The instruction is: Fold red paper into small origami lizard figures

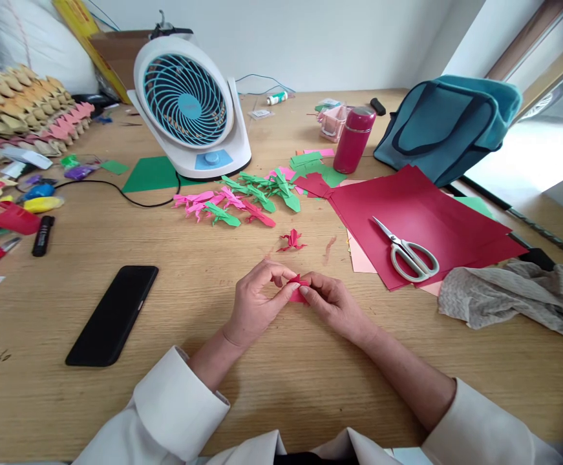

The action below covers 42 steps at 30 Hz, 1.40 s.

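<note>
Between my hands is a small piece of folded red paper (297, 296), partly hidden by the fingers. My left hand (262, 294) pinches it from the left with thumb and forefinger. From the right, my right hand (335, 306) grips the same paper, its thumb on top and the other fingers curled. Just beyond the fingertips a finished-looking red origami figure with thin legs (292, 240) rests on the table. Farther back lies a cluster of pink, green and red folded paper figures (254, 192).
White scissors (404, 250) lie on red paper sheets (359, 216) at right, near a grey cloth (504, 294). A black phone (112, 316) is at left. Behind stand a fan (189, 106), a red flask (353, 141) and a teal bag (436, 132).
</note>
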Tool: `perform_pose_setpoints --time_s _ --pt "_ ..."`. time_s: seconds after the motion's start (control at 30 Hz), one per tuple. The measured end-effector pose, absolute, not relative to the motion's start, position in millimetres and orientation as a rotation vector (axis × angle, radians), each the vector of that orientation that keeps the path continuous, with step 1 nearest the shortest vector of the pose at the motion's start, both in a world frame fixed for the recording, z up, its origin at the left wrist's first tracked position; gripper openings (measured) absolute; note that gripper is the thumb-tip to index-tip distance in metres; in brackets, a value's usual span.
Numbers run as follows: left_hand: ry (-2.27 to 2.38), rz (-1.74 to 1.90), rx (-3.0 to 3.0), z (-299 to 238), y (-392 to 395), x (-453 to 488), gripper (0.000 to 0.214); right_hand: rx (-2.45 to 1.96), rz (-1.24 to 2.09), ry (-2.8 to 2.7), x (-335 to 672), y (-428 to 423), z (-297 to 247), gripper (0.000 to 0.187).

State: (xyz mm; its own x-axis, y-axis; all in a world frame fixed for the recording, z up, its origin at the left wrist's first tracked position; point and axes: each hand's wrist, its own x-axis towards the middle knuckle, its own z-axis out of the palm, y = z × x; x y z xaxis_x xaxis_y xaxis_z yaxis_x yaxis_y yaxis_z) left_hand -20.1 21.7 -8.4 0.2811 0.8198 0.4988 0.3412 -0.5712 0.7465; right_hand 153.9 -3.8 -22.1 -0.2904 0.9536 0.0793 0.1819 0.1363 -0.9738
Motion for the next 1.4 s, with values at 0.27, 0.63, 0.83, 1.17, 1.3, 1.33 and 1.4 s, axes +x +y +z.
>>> perform_pose_setpoints --time_s 0.27,0.63,0.83,1.17,1.3,1.33,1.4 --pt "1.042 1.26 2.053 -9.2 22.3 -19.7 0.011 -1.149 1.203 -1.627 153.8 -3.7 -22.1 0.03" --pt "1.006 1.249 2.043 -8.1 23.5 -18.9 0.011 -1.152 1.211 -1.609 153.3 -3.2 -21.4 0.029" --pt "0.93 1.213 1.998 -6.4 27.8 -20.5 0.011 -1.161 1.199 -1.615 153.1 -3.6 -22.0 0.027" --pt "0.899 1.159 2.001 -6.6 33.1 -24.7 0.006 -1.156 1.187 -1.621 152.8 -3.5 -22.2 0.026" --pt "0.802 1.133 2.079 -6.9 34.0 -27.3 0.006 -1.165 1.168 -1.615 152.6 -3.0 -23.4 0.026" --pt "0.789 1.129 2.097 -6.9 34.3 -28.0 0.006 -1.173 1.164 -1.617 152.6 -2.8 -23.7 0.026" --pt "0.801 1.134 2.123 -7.4 35.0 -28.9 0.006 -1.185 1.153 -1.625 152.7 -2.4 -24.1 0.025"
